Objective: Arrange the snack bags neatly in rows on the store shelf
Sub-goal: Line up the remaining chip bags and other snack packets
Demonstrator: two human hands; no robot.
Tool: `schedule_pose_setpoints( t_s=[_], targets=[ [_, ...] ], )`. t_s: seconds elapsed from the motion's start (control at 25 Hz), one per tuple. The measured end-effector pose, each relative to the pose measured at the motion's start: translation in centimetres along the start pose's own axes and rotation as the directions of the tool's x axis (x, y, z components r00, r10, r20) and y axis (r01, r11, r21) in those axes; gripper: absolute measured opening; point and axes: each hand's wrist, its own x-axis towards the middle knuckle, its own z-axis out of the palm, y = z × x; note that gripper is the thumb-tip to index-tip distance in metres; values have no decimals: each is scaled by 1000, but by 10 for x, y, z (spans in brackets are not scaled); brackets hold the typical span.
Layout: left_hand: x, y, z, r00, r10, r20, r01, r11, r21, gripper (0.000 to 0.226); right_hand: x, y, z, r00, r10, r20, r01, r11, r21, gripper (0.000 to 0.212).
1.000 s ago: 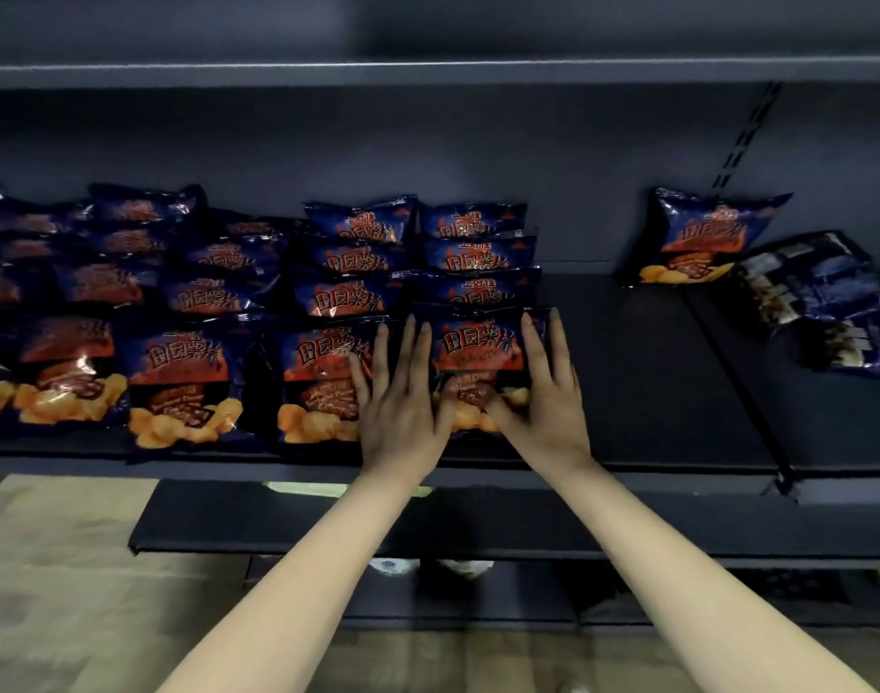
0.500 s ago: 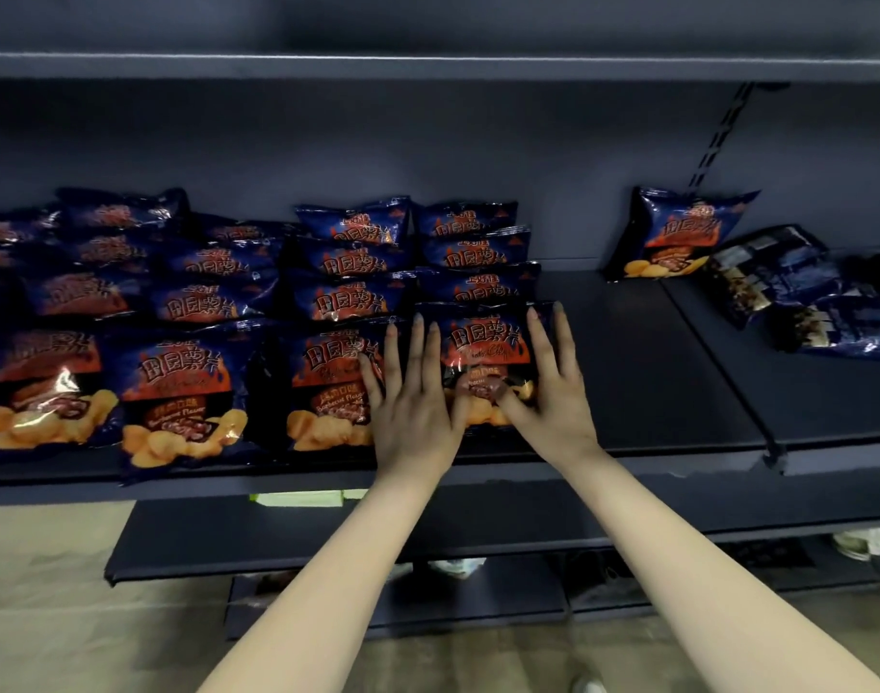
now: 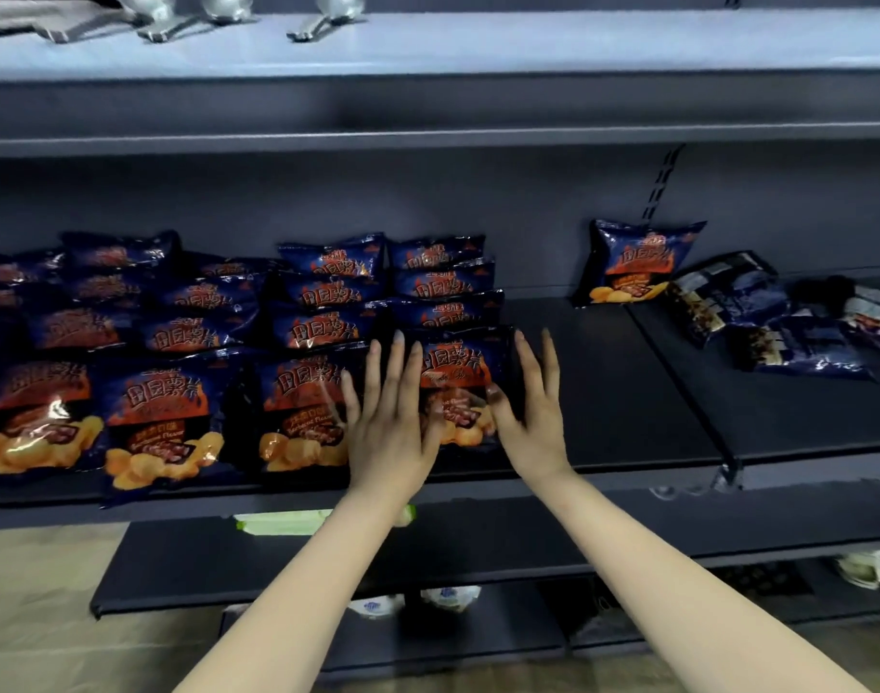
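Several blue and orange snack bags lie in overlapping rows on the dark shelf [image 3: 618, 392]. The front bag of the rightmost row [image 3: 460, 377] lies between my hands. My left hand [image 3: 388, 417] rests flat with straight fingers on its left edge, partly over the neighbouring bag [image 3: 303, 407]. My right hand [image 3: 533, 407] lies with straight fingers along its right edge, thumb on the bag's front. One more snack bag [image 3: 633, 262] leans upright against the back wall at the right.
Dark bags [image 3: 758, 317] lie loose on the adjoining shelf section at the right, past a divider. An upper shelf [image 3: 428, 47] carries metal ladles. A lower shelf [image 3: 478, 542] juts out below my forearms, with a green tag on its edge.
The view has tilted up, so the upper shelf shows. Both hands stay on the front right bag, with the right hand shifted slightly toward the bag's right edge.
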Motion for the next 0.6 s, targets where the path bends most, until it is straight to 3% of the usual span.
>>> schedule_pose_setpoints(
  t_s=[0.12, 0.32, 0.6],
  targets=[
    [17, 32, -9, 999, 23, -41, -24, 999, -25, 61, 0, -1, -14, 999, 37, 30, -38, 999, 38, 64],
    [38, 96, 4, 987, 155, -43, -157, 986, -57, 59, 19, 6, -62, 988, -41, 149, 87, 943, -320, 63],
    [50, 190, 41, 977, 215, 0, -213, 970, -116, 60, 33, 45, -159, 1000, 15, 8, -11, 935, -355, 66]
  ],
)
